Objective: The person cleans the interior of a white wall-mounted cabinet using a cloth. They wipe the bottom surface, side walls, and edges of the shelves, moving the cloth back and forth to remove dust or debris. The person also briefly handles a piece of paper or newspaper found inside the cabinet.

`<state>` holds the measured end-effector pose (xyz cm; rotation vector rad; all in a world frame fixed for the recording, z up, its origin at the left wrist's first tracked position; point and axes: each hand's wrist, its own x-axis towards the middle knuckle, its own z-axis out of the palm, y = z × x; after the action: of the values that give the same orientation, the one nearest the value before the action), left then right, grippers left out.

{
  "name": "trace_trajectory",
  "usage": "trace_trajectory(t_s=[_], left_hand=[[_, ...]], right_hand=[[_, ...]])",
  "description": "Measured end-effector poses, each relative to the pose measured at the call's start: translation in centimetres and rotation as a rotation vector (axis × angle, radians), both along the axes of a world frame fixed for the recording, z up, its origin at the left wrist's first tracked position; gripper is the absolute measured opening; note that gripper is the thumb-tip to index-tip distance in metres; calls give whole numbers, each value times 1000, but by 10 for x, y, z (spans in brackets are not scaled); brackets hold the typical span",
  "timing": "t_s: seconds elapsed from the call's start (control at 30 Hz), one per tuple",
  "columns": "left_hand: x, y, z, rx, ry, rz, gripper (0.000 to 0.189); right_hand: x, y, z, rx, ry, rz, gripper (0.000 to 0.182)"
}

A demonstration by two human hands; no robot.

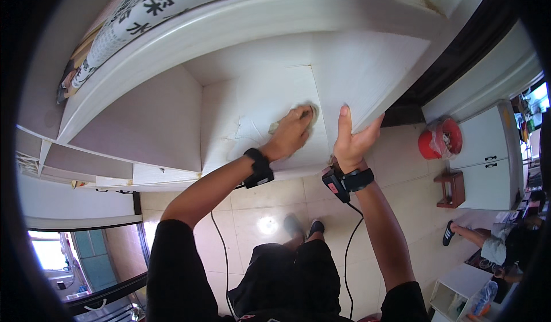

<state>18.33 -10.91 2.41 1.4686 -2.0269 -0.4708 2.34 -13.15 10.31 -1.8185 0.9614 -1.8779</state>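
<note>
My left hand (290, 130) presses down on the white shelf board (275, 94) inside an open cabinet compartment. Bits of a pale cloth (273, 127) show around its curled fingers, and the palm hides the remainder. My right hand (355, 139) grips the front edge of the compartment's white side panel (366, 72), thumb on the inner face and fingers around the outside. Thin, string-like marks or threads (254, 128) lie on the board left of my left hand. Both wrists wear black straps with small devices, and cables hang down from them.
A rolled printed sheet (129, 25) lies on the cabinet's top. To the right stand a red bucket (430, 143) with a plastic liner, a small wooden stool (450, 188) and a white cupboard (482, 150). Another person (495, 244) sits at the lower right, near a white box unit (460, 283).
</note>
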Motion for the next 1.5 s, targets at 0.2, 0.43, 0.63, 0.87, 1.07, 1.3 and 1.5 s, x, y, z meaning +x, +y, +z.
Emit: trace_trajectory(t_s=[0.2, 0.43, 0.63, 0.87, 1.07, 1.3, 1.5], left_hand=[[13, -100, -19, -109, -199, 492, 36], [23, -126, -17, -144, -150, 347, 34], [22, -55, -3, -90, -106, 16, 45], [66, -65, 66, -613, -384, 400, 52], [128, -138, 150, -1090, -685, 478, 21], [157, -195, 101, -1238, -1614, 307, 19], [116, -123, 84, -604, -1080, -135, 39]], right_hand=[[4, 4, -3, 10, -10, 26, 42], [-1, 1, 1, -29, 8, 46, 43], [0, 3, -9, -39, -8, -15, 51], [2, 6, -1, 1, -22, 80, 41], [-7, 2, 3, -12, 31, 47, 38], [-3, 8, 7, -13, 28, 72, 36], [-4, 7, 9, -52, 41, 87, 38]])
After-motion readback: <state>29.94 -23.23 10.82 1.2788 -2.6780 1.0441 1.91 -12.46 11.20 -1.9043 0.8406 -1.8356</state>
